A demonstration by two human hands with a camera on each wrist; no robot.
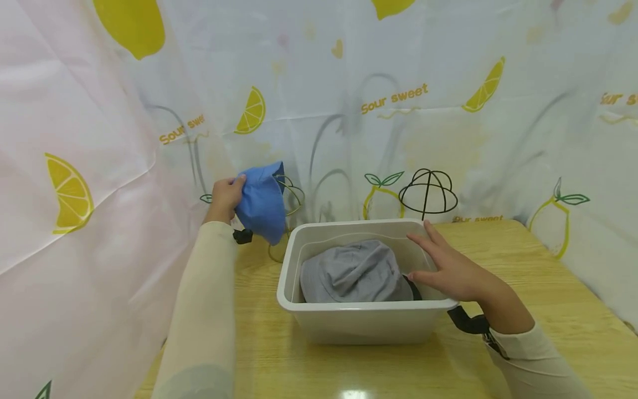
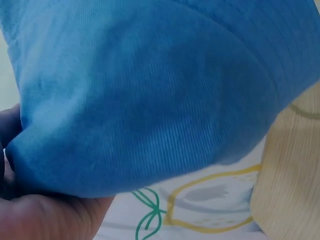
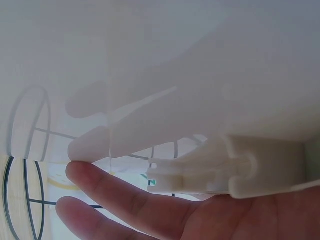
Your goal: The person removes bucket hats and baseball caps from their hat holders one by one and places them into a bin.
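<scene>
My left hand (image 1: 226,197) grips a blue bucket hat (image 1: 261,205) by its crown, with the brim facing right toward a gold wire hat stand (image 1: 297,202). The hat overlaps part of that stand in the head view. Blue cloth (image 2: 150,100) fills most of the left wrist view, the hand showing at its lower left. At the right rim of a white plastic bin (image 1: 369,324), my right hand (image 1: 456,271) has its fingers spread and fairly straight. In the right wrist view those fingers (image 3: 130,200) lie along the bin's outer wall. A grey hat (image 1: 356,271) lies inside the bin.
Behind the bin stands a black wire hat stand (image 1: 428,191). Something dark (image 1: 412,288) shows beside the grey hat in the bin. The wooden table (image 1: 528,288) meets a lemon-print curtain (image 1: 309,72) at the back and left.
</scene>
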